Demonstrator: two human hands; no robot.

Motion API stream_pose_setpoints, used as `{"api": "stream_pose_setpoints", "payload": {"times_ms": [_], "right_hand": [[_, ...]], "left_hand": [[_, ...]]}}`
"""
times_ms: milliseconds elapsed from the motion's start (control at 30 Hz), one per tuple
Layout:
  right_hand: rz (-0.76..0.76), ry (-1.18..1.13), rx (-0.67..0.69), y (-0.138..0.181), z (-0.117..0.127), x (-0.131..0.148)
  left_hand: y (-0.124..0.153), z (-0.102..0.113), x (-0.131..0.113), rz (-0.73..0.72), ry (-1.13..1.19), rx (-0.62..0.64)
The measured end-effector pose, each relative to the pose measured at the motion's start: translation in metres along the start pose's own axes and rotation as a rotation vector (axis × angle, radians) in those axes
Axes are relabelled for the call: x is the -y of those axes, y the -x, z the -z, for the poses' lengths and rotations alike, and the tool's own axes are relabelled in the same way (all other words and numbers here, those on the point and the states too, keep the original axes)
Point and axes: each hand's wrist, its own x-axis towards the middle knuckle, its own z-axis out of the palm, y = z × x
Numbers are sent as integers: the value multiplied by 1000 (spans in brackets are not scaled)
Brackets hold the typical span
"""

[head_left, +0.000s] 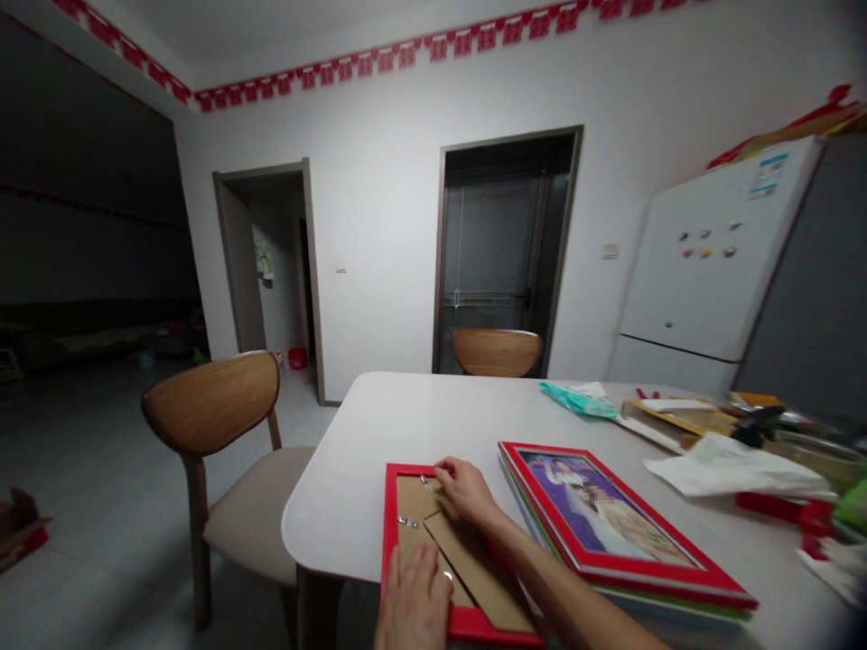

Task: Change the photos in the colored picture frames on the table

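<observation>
A red picture frame [391,519] lies face down at the table's near edge, its brown backing board [410,498] showing. On the board are a flap-like stand [491,582] and small metal fittings [408,522]. My left hand [416,596] rests on the lower left of the frame's back, fingers stretched out. My right hand [466,492] is at the frame's far edge, its fingers curled together beside a metal fitting; what they pinch, if anything, is hidden. To the right, another red picture frame [722,587] with a photo lies face up on a stack of frames.
The white table [406,411] holds a teal wrapper [579,400], white paper [738,465] and jumbled items along its right side. One wooden chair [213,402] stands left, another chair [498,352] behind the table. A white fridge [704,253] is at right.
</observation>
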Motion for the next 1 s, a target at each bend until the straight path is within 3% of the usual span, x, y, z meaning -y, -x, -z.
{"api": "stream_pose_setpoints", "payload": {"times_ms": [167, 267, 400, 467, 567, 733, 867, 1000], "right_hand": [[13, -196, -87, 27, 29, -16], [-141, -456, -156, 46, 35, -26], [-381, -812, -7, 67, 15, -15], [-411, -933, 86, 74, 0, -1], [-382, -1007, 96, 78, -12, 15], [-286, -748, -23, 77, -2, 0], [-115, -421, -29, 78, 11, -15], [-51, -198, -34, 81, 16, -13]], "left_hand": [[-7, -4, -15, 31, 66, 39], [-3, 15, -17, 50, 227, -93], [-7, 40, -27, 101, 687, -385], [-10, 43, -33, 132, 978, -467], [-11, 40, -36, 171, 1308, -515], [0, 40, -19, 243, 1465, -621], [13, 41, -1, 333, 1469, -535], [23, 33, 17, 431, 1403, -461]]}}
